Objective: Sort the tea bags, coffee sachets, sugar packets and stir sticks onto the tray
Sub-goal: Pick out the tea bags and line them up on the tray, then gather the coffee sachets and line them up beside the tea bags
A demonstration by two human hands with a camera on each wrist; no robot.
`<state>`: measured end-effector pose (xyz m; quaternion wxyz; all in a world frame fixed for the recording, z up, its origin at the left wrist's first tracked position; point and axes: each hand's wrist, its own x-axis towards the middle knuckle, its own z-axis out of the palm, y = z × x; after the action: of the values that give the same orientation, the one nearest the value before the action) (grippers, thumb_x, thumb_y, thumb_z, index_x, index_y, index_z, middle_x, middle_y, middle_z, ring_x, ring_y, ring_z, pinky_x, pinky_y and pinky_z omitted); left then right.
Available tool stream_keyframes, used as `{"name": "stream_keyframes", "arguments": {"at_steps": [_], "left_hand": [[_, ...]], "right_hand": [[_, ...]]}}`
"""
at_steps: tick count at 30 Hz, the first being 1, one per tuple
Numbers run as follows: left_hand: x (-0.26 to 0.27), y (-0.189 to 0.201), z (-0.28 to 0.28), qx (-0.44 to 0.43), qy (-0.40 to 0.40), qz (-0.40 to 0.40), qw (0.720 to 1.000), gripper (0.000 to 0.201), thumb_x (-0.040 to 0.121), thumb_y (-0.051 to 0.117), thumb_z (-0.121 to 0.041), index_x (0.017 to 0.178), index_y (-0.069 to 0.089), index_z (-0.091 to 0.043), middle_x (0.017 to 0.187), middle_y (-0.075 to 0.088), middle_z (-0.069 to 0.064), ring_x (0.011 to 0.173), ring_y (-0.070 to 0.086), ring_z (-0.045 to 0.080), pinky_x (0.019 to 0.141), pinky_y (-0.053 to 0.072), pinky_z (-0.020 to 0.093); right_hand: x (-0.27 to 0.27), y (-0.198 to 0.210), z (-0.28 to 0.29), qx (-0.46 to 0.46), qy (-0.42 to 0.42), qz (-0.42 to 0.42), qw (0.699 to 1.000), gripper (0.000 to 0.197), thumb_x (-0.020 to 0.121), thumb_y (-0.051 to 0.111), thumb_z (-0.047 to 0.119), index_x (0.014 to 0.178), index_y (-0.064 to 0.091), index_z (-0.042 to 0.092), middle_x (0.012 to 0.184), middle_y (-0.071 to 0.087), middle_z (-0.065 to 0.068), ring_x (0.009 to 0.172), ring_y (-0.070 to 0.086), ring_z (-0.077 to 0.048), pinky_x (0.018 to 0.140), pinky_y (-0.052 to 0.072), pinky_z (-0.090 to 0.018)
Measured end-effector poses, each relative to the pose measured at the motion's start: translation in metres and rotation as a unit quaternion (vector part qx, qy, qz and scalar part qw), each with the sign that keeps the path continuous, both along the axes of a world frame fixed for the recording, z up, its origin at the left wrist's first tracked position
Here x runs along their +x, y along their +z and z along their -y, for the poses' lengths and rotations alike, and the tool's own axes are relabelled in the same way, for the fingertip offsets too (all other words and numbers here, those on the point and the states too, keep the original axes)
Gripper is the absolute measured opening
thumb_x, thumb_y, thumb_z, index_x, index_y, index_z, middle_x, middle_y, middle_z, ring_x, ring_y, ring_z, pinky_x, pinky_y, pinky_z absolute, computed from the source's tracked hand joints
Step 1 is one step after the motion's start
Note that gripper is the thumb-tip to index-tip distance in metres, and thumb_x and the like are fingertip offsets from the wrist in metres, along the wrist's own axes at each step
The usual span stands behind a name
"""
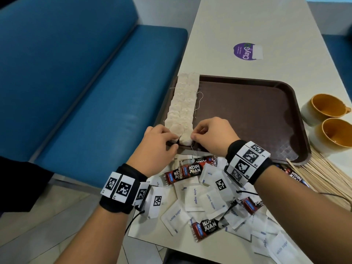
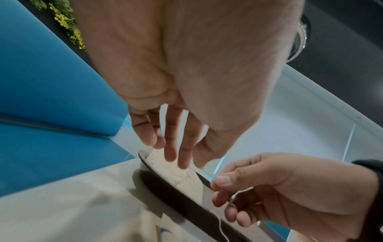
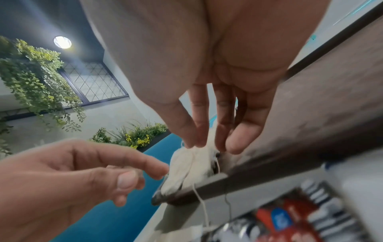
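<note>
Two rows of tea bags [image 1: 182, 103] lie along the left side of the brown tray [image 1: 247, 115]. My right hand [image 1: 193, 137] pinches the nearest tea bag [image 1: 185, 140] of the right row between thumb and forefinger, and its string [image 2: 220, 224] trails over the tray rim. My left hand [image 1: 172, 140] touches the nearest bag of the left row with straight fingertips [image 2: 183, 163] and grips nothing. Coffee sachets [image 1: 192, 170] and white sugar packets [image 1: 194, 195] lie mixed in a heap on the table under my wrists. Wooden stir sticks [image 1: 323, 174] lie at the right.
Two orange-lined mugs [image 1: 323, 107] [image 1: 337, 134] stand right of the tray. A purple sticker [image 1: 245, 51] is on the table beyond it. A blue bench [image 1: 95, 92] runs along the table's left edge. Most of the tray floor is bare.
</note>
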<state>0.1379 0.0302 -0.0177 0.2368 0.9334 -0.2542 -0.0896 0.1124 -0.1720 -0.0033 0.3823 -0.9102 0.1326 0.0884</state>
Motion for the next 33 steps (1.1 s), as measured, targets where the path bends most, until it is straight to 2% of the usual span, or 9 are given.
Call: {"name": "stream_keyframes", "arguments": {"at_steps": [4,7,10,12,16,20,25,28,33], "left_hand": [[-0.012,0.010,-0.006,-0.075,0.017,0.003,0.997,0.014,0.095,0.064,-0.020,0.100,0.074,-0.028,0.100,0.059,-0.016,0.095,0.054,0.003,0.079,0.036,0.008],[-0.033,0.016,-0.005,-0.047,-0.010,-0.041,0.998,0.007,0.094,0.067,-0.024,0.090,0.068,-0.030,0.093,0.061,-0.017,0.087,0.057,0.001,0.071,0.038,0.012],[-0.053,0.010,-0.001,0.049,-0.021,-0.080,0.995,0.015,0.090,0.072,-0.033,0.100,0.063,-0.029,0.102,0.057,-0.014,0.093,0.055,0.008,0.071,0.039,0.020],[-0.062,0.003,0.003,0.079,-0.006,-0.072,0.994,0.022,0.087,0.073,-0.031,0.104,0.060,-0.028,0.104,0.054,-0.008,0.094,0.054,0.014,0.073,0.040,0.026],[-0.070,-0.003,0.008,0.050,0.036,-0.085,0.994,0.033,0.084,0.078,-0.021,0.110,0.058,-0.027,0.107,0.052,-0.005,0.085,0.054,0.012,0.073,0.042,0.026],[-0.069,-0.004,0.007,0.002,0.051,-0.103,0.993,0.045,0.079,0.083,-0.016,0.113,0.057,-0.029,0.102,0.057,-0.007,0.074,0.053,0.004,0.066,0.041,0.022],[-0.065,0.000,0.007,-0.022,0.044,-0.107,0.993,0.042,0.081,0.080,-0.013,0.111,0.057,-0.030,0.082,0.064,-0.008,0.072,0.058,0.006,0.067,0.050,0.029],[-0.062,0.006,0.008,-0.013,0.034,-0.107,0.994,0.035,0.081,0.083,-0.018,0.105,0.060,-0.028,0.077,0.062,-0.007,0.067,0.055,0.006,0.061,0.042,0.026],[-0.060,0.025,0.005,0.083,-0.009,-0.078,0.993,0.012,0.087,0.068,-0.015,0.086,0.059,-0.023,0.075,0.054,-0.009,0.070,0.050,0.009,0.055,0.031,0.022]], "right_hand": [[-0.022,0.020,0.021,0.010,0.018,0.015,1.000,0.006,0.093,0.071,0.032,0.089,0.075,0.030,0.090,0.070,0.013,0.087,0.063,-0.002,0.073,0.048,-0.020],[-0.045,0.035,0.038,0.001,0.047,0.024,0.999,0.007,0.093,0.072,0.034,0.087,0.073,0.034,0.086,0.069,0.018,0.081,0.061,0.006,0.069,0.044,-0.015],[-0.064,0.041,0.040,-0.008,0.067,0.018,0.998,0.006,0.091,0.075,0.030,0.086,0.076,0.032,0.079,0.069,0.019,0.073,0.062,0.007,0.064,0.042,-0.011],[-0.070,0.036,0.027,-0.034,0.113,0.002,0.993,0.003,0.091,0.076,0.029,0.093,0.078,0.030,0.084,0.070,0.018,0.077,0.062,0.004,0.068,0.046,-0.013],[-0.072,0.009,-0.007,-0.142,0.211,0.001,0.967,0.031,0.090,0.073,0.034,0.120,0.069,0.029,0.113,0.060,0.010,0.106,0.054,-0.014,0.093,0.049,-0.034],[-0.072,-0.004,-0.017,-0.210,0.246,-0.005,0.946,0.042,0.091,0.070,0.034,0.130,0.058,0.023,0.119,0.053,0.003,0.111,0.045,-0.020,0.088,0.044,-0.035],[-0.072,-0.002,-0.013,-0.201,0.218,0.014,0.955,0.029,0.088,0.072,0.034,0.114,0.062,0.026,0.110,0.051,0.005,0.107,0.046,-0.018,0.082,0.042,-0.032],[-0.071,0.001,-0.004,-0.142,0.191,0.002,0.971,0.029,0.082,0.080,0.031,0.095,0.054,0.029,0.097,0.051,0.009,0.093,0.049,-0.015,0.077,0.042,-0.032],[-0.075,0.013,0.012,-0.038,0.170,0.015,0.985,0.025,0.082,0.084,0.027,0.086,0.060,0.023,0.077,0.059,0.012,0.069,0.050,-0.005,0.064,0.040,-0.024]]}}
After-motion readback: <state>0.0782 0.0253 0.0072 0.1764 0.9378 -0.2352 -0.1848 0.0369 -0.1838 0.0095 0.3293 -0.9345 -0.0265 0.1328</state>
